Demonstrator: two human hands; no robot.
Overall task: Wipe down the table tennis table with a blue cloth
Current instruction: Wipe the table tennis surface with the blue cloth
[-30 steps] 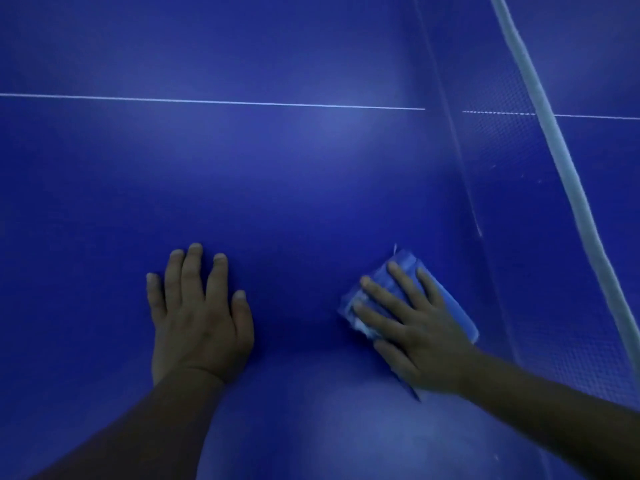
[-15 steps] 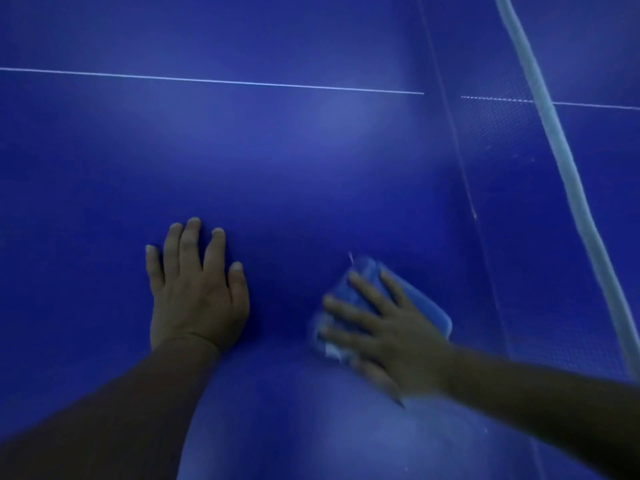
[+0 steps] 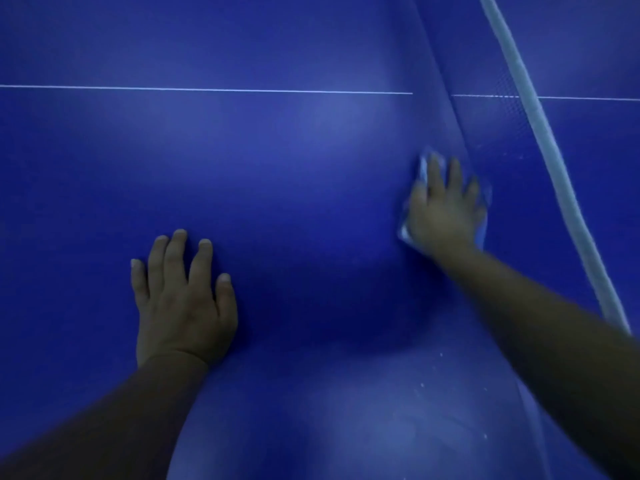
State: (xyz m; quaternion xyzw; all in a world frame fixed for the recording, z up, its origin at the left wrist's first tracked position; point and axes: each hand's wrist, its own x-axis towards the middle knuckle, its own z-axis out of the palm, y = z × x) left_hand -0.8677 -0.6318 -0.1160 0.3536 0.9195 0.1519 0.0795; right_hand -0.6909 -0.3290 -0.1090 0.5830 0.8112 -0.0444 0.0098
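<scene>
Where the two bare forearms come in from the near edge, shows a smooth, matte blue table (image 3: 277,174), hard and flat, with a soft sheen of light. Shows a few pale specks (image 3: 422,384) on the surface, well behind the right wrist.

Lies palm down on the bare board: left hand (image 3: 183,303), fingers straight and slightly fanned, thumb out to the side, holding nothing, fingertips flat on the surface.

Presses farther out and off to the side of the left fingertips: right hand (image 3: 445,216), somewhat blurred, fingers spread and nearly straight, bearing down on the blue cloth (image 3: 423,167) rather than curling round it. Sits almost wholly under that palm, soft and crumpled, paler than the board; peeks out only as a light corner beside the forefinger tip, a fold under the thumb side of the palm, and a rim past the little finger.

Rises just beyond the little finger: fine dark mesh of the net (image 3: 502,143), its lower edge touching or nearly touching the cloth, cannot tell which. Runs along the top of the mesh: a thick, pale, woven-looking band (image 3: 542,133), slightly wavy.

Crosses the board well beyond all fingertips: a thin, straight white line (image 3: 207,89), seen again through the mesh.
</scene>
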